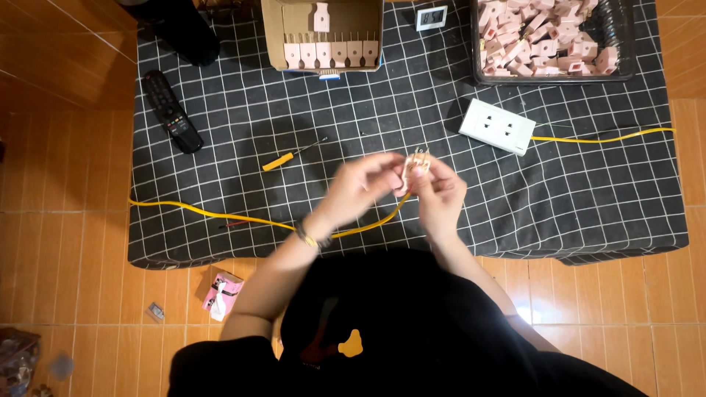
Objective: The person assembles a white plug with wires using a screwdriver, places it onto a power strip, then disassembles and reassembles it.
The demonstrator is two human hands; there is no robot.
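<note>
Both hands meet above the middle of a black grid-patterned cloth. My left hand and my right hand pinch a small pink plug between their fingertips, its metal pins pointing up. A yellow cable runs from under my hands to the left across the cloth. A yellow-handled screwdriver lies just left of my hands.
A white socket block with a yellow cord lies at right. A black tray holds several pink plugs; a cardboard box holds more. A black remote, a small clock and a pink packet are nearby.
</note>
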